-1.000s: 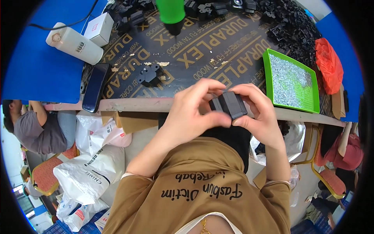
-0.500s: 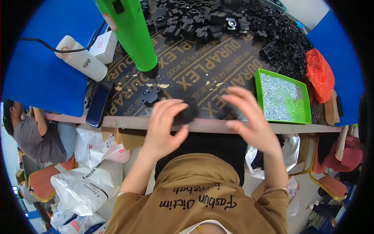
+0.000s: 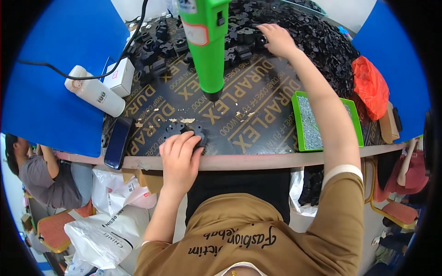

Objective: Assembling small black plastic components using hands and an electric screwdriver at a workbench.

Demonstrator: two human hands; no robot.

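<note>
My left hand (image 3: pixel 178 152) is at the near table edge, its fingers closed over a black plastic part (image 3: pixel 199 133). Another black part with small holes (image 3: pixel 173 130) lies against those fingers, partly covered by them. My right arm is stretched forward, and my right hand (image 3: pixel 278 40) is over the pile of black plastic parts (image 3: pixel 239 50) at the back. Its fingers are extended and apart, beside a part with a round ring (image 3: pixel 261 40). A green electric screwdriver (image 3: pixel 207 64) hangs bit down above the middle of the table, between my hands.
A green tray of small silvery screws (image 3: pixel 300 133) stands at the right under my forearm. Beyond it are a red plastic bag (image 3: pixel 369 87) and heaped small black pieces (image 3: pixel 329 60). On the left are a white bottle (image 3: pixel 94 92), a white box (image 3: pixel 120 77) and a phone (image 3: pixel 119 142).
My right hand has gone from the near edge to the back pile. My left hand has moved slightly left and down, with the black part under its fingers. The screwdriver appears further right.
</note>
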